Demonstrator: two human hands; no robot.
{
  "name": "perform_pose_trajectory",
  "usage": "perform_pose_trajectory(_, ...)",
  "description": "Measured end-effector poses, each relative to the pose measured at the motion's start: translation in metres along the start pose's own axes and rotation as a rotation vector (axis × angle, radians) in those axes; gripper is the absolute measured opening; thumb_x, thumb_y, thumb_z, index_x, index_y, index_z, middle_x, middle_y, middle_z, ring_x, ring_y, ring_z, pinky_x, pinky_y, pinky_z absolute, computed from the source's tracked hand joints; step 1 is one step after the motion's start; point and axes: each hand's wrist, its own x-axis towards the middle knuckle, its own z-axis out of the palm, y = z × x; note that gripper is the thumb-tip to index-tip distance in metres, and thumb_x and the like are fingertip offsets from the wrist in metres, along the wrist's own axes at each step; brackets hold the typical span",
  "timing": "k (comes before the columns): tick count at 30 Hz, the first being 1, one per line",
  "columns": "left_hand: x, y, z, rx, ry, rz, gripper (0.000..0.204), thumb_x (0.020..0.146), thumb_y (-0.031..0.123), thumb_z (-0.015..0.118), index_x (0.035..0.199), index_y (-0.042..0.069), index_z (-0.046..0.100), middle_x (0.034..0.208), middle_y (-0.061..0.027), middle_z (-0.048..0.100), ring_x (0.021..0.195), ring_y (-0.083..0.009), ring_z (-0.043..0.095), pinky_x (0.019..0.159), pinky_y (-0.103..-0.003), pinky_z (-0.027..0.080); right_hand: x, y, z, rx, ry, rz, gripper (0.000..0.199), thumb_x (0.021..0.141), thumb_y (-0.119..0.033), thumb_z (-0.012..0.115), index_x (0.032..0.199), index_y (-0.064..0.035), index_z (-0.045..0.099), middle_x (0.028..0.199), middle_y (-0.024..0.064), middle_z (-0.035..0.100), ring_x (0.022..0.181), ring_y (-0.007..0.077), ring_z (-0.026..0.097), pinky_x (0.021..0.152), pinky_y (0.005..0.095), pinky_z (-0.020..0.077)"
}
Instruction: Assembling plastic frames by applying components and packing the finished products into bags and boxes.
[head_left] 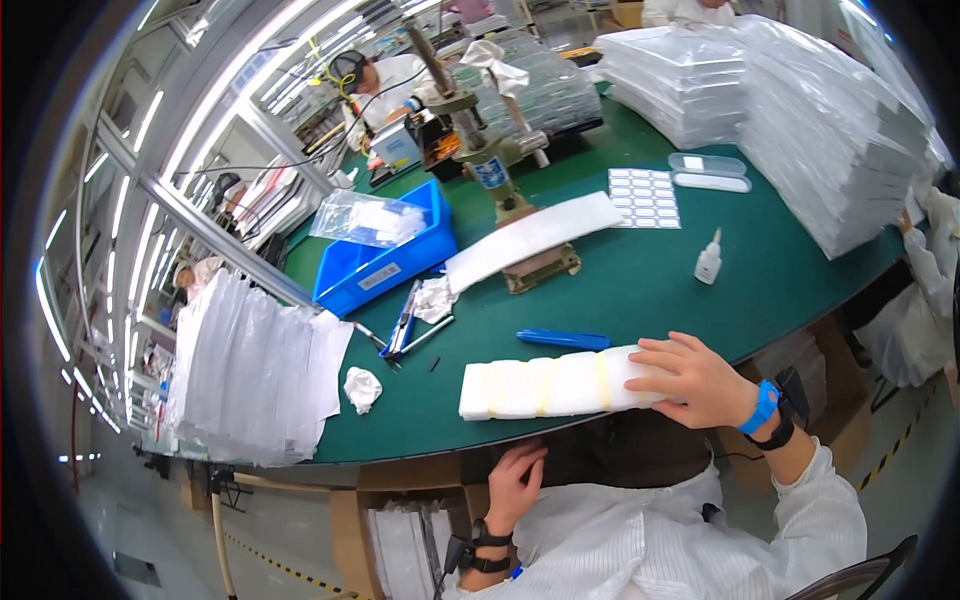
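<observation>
My right hand point(695, 380) rests on the right end of a white bundle of flat sheets point(545, 387) bound with yellowish bands, lying near the front edge of the green table point(640, 290). My left hand point(515, 487) is below the table edge, fingers bent against the dark underside, holding nothing that I can see. A blue handled tool point(563, 339) lies just behind the bundle.
A hand press point(500, 185) holds a long white strip point(532, 238) at mid table. Blue bin point(385, 262) with a plastic bag sits left. Stacks of white packs stand at left point(250, 365) and right point(820, 130). A small glue bottle point(708, 258), label sheet point(643, 197), tweezers and crumpled paper point(362, 388) lie around. Other workers sit beyond.
</observation>
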Motion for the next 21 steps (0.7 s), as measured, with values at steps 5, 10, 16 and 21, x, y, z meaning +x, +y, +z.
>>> perform_pose_trajectory(5, 0.027, 0.029, -0.051, 0.022, 0.217, 0.352, 0.028, 0.072, -0.001, 0.072, 0.099, 0.004, 0.073, 0.098, -0.0107, 0.069, 0.095, -0.0298, 0.068, 0.084, -0.037, 0.053, 0.030, 0.019, -0.007, -0.012, -0.044, -0.068, 0.042, 0.077, -0.014, 0.074, 0.118, -0.0191, 0.066, 0.134, 0.0093, 0.058, 0.131, 0.0301, 0.051, 0.108, 0.0548, 0.0382)
perform_pose_trajectory(10, 0.077, 0.044, -0.043, 0.284, 0.256, 0.165, 0.045, 0.071, 0.011, 0.078, 0.116, 0.014, 0.070, 0.123, -0.0091, 0.061, 0.118, -0.0285, 0.057, 0.108, -0.047, 0.033, 0.094, 0.023, -0.007, 0.105, -0.004, 0.019, 0.017, 0.082, -0.017, 0.070, 0.099, -0.0151, 0.069, 0.109, 0.0073, 0.066, 0.109, 0.0287, 0.062, 0.089, 0.0437, 0.0497)
perform_pose_trajectory(16, 0.072, 0.020, -0.023, 0.275, 0.307, 0.207, 0.041, 0.070, 0.012, 0.078, 0.110, 0.017, 0.073, 0.121, -0.0050, 0.062, 0.117, -0.0264, 0.058, 0.110, -0.048, 0.032, 0.173, 0.039, 0.029, -0.029, -0.263, 0.038, 0.012, 0.084, -0.020, 0.069, 0.093, -0.0123, 0.069, 0.090, 0.0072, 0.068, 0.087, 0.0292, 0.066, 0.072, 0.0403, 0.0527)
perform_pose_trajectory(21, 0.069, 0.016, -0.017, 0.219, 0.351, 0.300, 0.038, 0.069, 0.013, 0.080, 0.106, 0.020, 0.075, 0.116, -0.0018, 0.066, 0.110, -0.0226, 0.062, 0.108, -0.045, 0.034, 0.187, 0.044, 0.012, 0.004, -0.673, 0.054, 0.036, 0.075, -0.030, 0.077, 0.104, -0.0139, 0.065, 0.086, 0.0084, 0.068, 0.085, 0.0311, 0.067, 0.070, 0.0423, 0.0534)
